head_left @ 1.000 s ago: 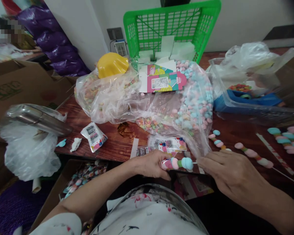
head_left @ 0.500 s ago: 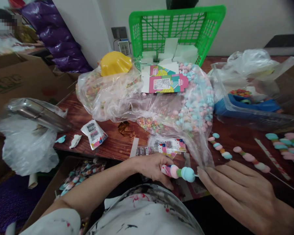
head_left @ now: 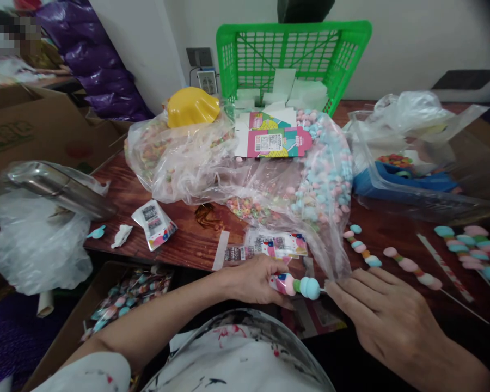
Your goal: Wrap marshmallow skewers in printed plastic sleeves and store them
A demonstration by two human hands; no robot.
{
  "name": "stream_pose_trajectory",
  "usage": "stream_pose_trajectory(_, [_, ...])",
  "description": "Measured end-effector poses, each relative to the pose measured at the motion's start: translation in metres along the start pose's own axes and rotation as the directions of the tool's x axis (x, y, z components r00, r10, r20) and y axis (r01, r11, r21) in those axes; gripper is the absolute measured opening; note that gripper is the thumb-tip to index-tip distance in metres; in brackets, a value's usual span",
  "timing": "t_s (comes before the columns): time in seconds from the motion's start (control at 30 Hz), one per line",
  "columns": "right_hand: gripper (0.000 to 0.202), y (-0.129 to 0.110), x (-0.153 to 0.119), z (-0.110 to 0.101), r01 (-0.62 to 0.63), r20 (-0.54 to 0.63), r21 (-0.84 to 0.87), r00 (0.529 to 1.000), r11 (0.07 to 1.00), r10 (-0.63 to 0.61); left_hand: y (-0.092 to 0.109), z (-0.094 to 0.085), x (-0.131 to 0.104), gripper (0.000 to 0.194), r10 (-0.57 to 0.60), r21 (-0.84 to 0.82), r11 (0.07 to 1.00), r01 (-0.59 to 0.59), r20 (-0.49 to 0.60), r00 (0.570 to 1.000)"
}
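A candy skewer (head_left: 309, 288) with pink, green and blue pieces lies level between my hands, partly inside a printed wrapper (head_left: 278, 283). My left hand (head_left: 255, 280) is closed round the wrapped end. The white stick at the other end is pinched between the thumb and fingers of my right hand (head_left: 386, 313). Just beyond my left hand, printed wrappers (head_left: 275, 244) lie on the table edge. Several more candy skewers (head_left: 410, 267) rest on the table past my right hand.
Clear bags of candy (head_left: 324, 169) fill the table's middle, before a green basket (head_left: 292, 35). A plastic bin (head_left: 412, 198) stands right; a steel flask (head_left: 61, 188) and wrapper stack (head_left: 154, 224) lie left. A box of wrapped candy (head_left: 126, 299) sits below; another person (head_left: 44, 54) is far left.
The view has shifted slightly. Both hands keep their hold on the skewer, and the wrapper and candy look nearly the same.
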State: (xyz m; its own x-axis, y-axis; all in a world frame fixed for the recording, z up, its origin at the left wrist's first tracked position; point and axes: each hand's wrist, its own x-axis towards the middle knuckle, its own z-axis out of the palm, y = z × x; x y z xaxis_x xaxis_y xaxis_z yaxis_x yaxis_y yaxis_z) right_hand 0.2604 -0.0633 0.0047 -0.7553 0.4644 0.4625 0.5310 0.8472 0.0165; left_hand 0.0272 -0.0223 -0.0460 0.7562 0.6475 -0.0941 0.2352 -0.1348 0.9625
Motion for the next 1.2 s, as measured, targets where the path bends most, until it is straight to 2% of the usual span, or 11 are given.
stream_pose_trajectory(0.07, [0.030, 0.000, 0.001, 0.002, 0.015, 0.018, 0.004, 1.000, 1.000, -0.015, 0.000, 0.001, 0.001, 0.024, 0.033, 0.106, 0.994, -0.032, -0.009, 0.999])
stream_pose_trajectory(0.13, [0.030, 0.001, 0.001, 0.005, 0.037, 0.035, 0.003, 0.999, 0.999, -0.037, 0.000, 0.002, 0.002, 0.023, 0.031, 0.141, 0.990, -0.032, 0.004, 1.000])
stream_pose_trajectory(0.37, [0.028, -0.001, 0.013, 0.025, 0.068, 0.128, 0.029, 0.989, 0.997, -0.071, 0.005, 0.006, 0.009, 0.029, -0.089, 0.058, 0.995, 0.086, 0.058, 0.994])
stream_pose_trajectory(0.47, [0.024, 0.000, 0.017, 0.034, 0.085, 0.173, 0.060, 0.980, 0.995, -0.094, 0.008, 0.007, 0.010, 0.031, -0.072, 0.030, 0.997, 0.070, 0.069, 0.995])
stream_pose_trajectory(0.57, [0.019, 0.007, 0.020, 0.037, 0.088, 0.190, 0.065, 0.977, 0.994, -0.099, 0.010, 0.002, 0.006, 0.050, -0.019, -0.001, 1.000, 0.019, -0.013, 1.000])
stream_pose_trajectory(0.63, [0.020, 0.013, 0.023, 0.035, 0.074, 0.151, 0.055, 0.985, 0.996, -0.081, 0.009, -0.003, 0.000, 0.063, -0.021, -0.057, 0.998, 0.018, -0.056, 0.998])
stream_pose_trajectory(0.77, [0.022, 0.023, 0.033, 0.023, 0.049, 0.064, 0.035, 0.997, 0.998, -0.051, 0.003, -0.007, -0.007, 0.052, -0.098, -0.343, 0.934, 0.104, 0.033, 0.995])
stream_pose_trajectory(0.87, [0.024, 0.029, 0.038, 0.012, -0.001, 0.074, 0.056, 0.997, 0.998, -0.003, -0.003, -0.003, -0.008, 0.048, -0.151, -0.494, 0.860, 0.126, -0.011, 0.989])
stream_pose_trajectory(1.0, [0.024, 0.033, 0.038, 0.005, -0.110, 0.104, 0.082, 0.989, 0.991, 0.101, -0.006, 0.004, -0.006, 0.042, -0.174, -0.536, 0.840, 0.085, -0.117, 0.978])
stream_pose_trajectory(1.2, [0.027, 0.010, 0.035, 0.030, -0.135, 0.203, 0.155, 0.974, 0.979, 0.102, -0.001, 0.011, -0.004, 0.032, -0.074, -0.536, 0.844, -0.002, -0.121, 0.990])
